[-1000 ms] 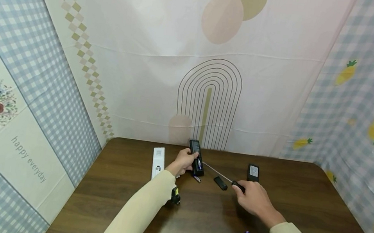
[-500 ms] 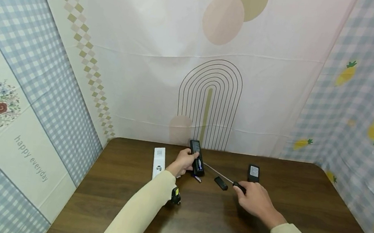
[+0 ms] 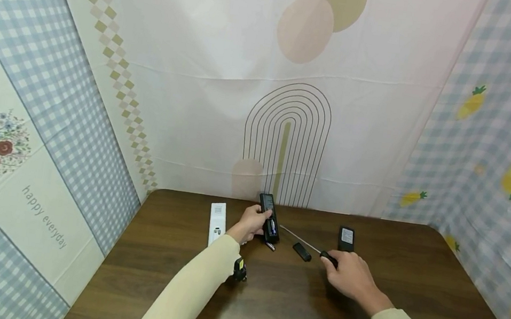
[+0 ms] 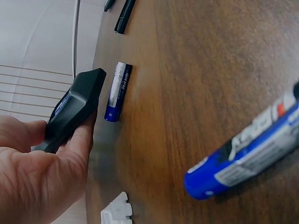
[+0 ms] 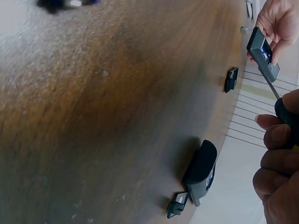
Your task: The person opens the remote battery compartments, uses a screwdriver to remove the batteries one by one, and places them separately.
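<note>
The right grip (image 3: 349,274) clasps a screwdriver (image 3: 330,257) by its handle, the shaft pointing forward and left of that grip. Along the way, just nearside of the shaft, lies a black cover (image 3: 302,251). Beyond, the remote control (image 3: 272,238) stands crosswise to the shaft, pinched by the nearer, left grip (image 3: 251,222). Whether the tip touches it, I cannot tell.

Black remote (image 3: 267,202) tilted, battery compartment uncovered; screwdriver (image 3: 301,240) slanting, thin metal shaft pointing toward remote.
</note>
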### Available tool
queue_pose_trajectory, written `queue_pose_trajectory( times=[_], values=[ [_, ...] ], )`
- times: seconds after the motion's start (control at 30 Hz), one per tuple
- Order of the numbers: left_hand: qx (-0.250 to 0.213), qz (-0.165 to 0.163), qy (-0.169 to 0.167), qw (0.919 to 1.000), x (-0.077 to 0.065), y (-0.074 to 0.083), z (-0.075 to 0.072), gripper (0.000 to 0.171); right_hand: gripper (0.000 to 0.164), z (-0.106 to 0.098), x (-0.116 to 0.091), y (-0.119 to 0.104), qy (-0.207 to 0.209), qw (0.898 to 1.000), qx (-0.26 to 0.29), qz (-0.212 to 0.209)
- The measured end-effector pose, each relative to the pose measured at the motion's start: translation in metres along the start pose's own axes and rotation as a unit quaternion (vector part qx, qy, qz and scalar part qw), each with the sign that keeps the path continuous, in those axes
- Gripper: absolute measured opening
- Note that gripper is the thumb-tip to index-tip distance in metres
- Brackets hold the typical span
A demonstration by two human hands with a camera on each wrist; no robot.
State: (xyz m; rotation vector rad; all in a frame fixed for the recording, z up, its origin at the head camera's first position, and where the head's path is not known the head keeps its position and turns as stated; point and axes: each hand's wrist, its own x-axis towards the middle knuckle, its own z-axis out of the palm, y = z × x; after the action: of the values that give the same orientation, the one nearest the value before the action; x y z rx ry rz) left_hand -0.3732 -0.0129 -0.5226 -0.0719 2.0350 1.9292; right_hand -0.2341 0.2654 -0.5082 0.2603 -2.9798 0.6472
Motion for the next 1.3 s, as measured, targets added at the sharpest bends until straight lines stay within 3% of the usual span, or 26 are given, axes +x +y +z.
queue_pose_trajectory(
  times=[0.57, 0.87, 1.3],
  values=[
    [-0.001, 0.005, -0.002, 1.0, 0.001, 0.004, -0.001, 0.028, 0.036, -0.007, -0.007, -0.006, 0.022, 0.999, -0.044, -0.013],
    [-0.013, 0.015, 0.002, 0.9998, -0.004, 0.006, 0.001, 0.027, 0.031, -0.011, -0.011, -0.017, 0.04, 0.994, -0.09, -0.038],
    [-0.029, 0.01, 0.007, 0.9995, -0.011, 0.004, 0.009, 0.024, 0.023, -0.01, -0.017, -0.028, 0.083, 0.989, -0.104, -0.059]
  ],
)
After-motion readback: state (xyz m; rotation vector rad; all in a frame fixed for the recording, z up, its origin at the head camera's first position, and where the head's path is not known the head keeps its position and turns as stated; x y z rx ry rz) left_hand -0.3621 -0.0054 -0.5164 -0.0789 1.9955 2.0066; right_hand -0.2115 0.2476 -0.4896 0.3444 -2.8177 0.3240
